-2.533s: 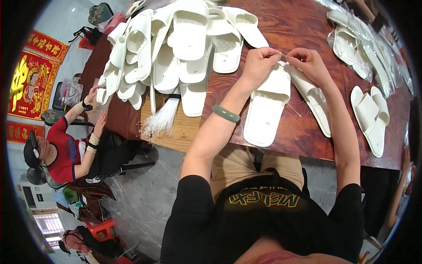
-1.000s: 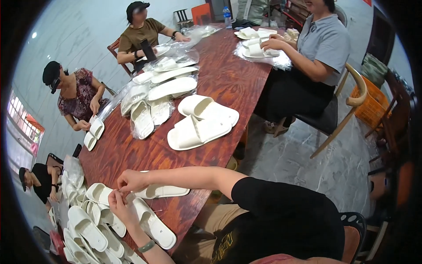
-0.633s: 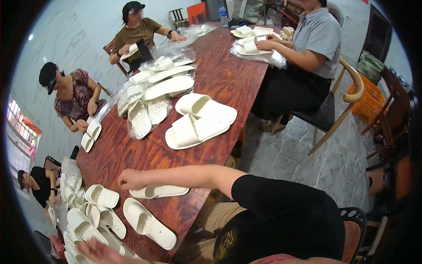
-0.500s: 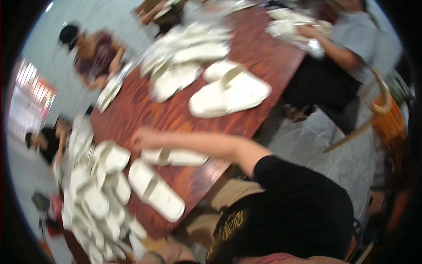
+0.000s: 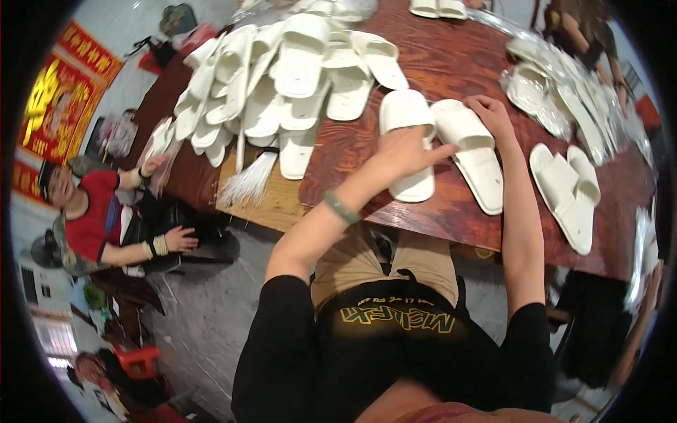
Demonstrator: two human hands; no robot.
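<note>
Left hand [image 5: 409,151]: over one slipper [image 5: 413,187], thumb spread; grip unclear.
Right hand [image 5: 491,115]: half-curled beside other slipper [image 5: 485,187]; hold unclear.
Slippers: likely light, bendy; grasp straps [image 5: 465,128].

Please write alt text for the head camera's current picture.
A person's left hand is over a white slipper, their right hand beside another slipper, on a wooden table; a slipper heap lies farther left.

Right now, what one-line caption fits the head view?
Left hand over one white slipper, right hand beside another slipper, near a slipper heap on a wooden table.
</note>
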